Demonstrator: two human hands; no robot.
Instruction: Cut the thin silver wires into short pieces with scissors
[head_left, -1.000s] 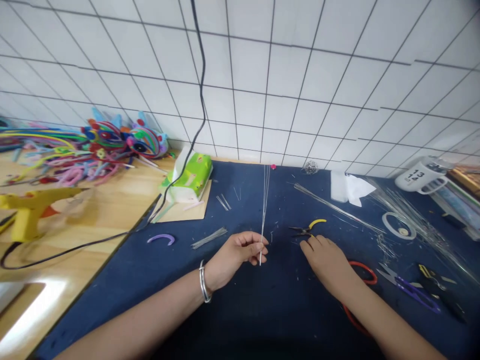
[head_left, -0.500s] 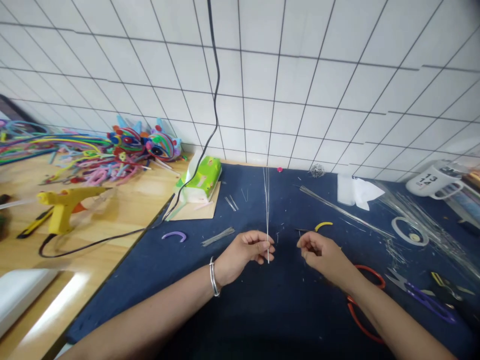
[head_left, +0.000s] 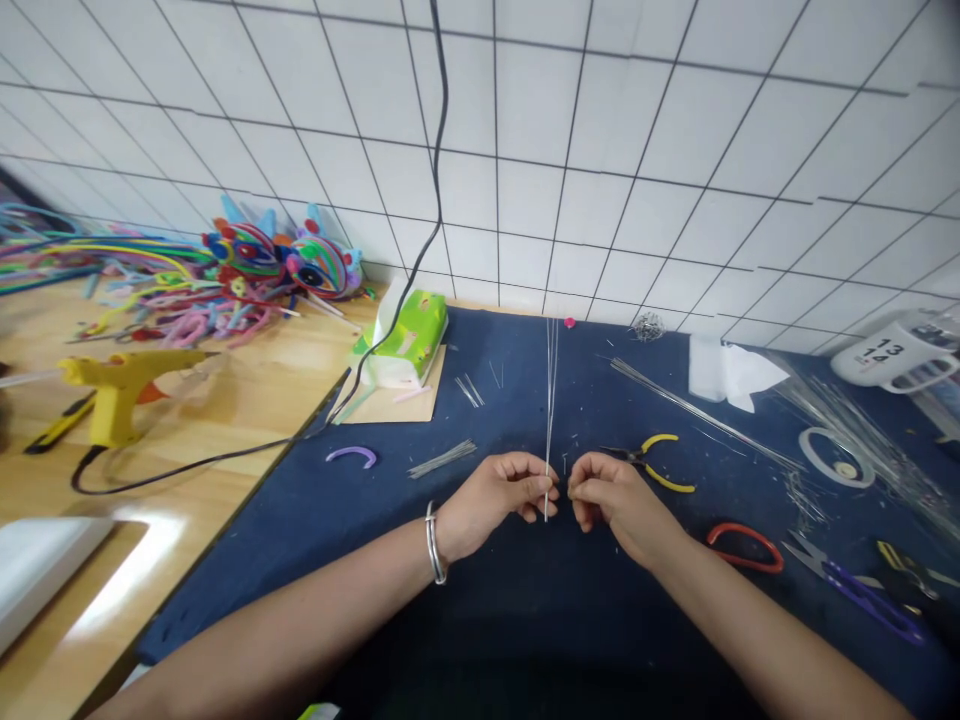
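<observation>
Several thin metal wires [head_left: 551,400] stand upright in my left hand [head_left: 517,490], pinched near their lower ends between thumb and fingers. My right hand [head_left: 611,500] is just to the right of them, close but apart, its thumb and fingertips pressed together. Whatever it pinches, if anything, is too small to make out. Behind the right hand lie yellow-handled pliers [head_left: 660,462], spread apart. A short bundle of cut wires [head_left: 442,459] rests on the dark blue mat [head_left: 495,620] left of my left hand.
Longer wires [head_left: 697,410], a tape roll [head_left: 836,458], red-handled cutters [head_left: 744,548] and purple scissors [head_left: 862,595] lie to the right. On the left are a yellow glue gun [head_left: 120,390], its cord, a green tissue pack [head_left: 416,330] and a purple curved piece [head_left: 352,455].
My right hand has moved left, close to the wires in my left hand, uncovering the pliers. The view has shifted slightly. My left hand keeps its pinch on the wires.
</observation>
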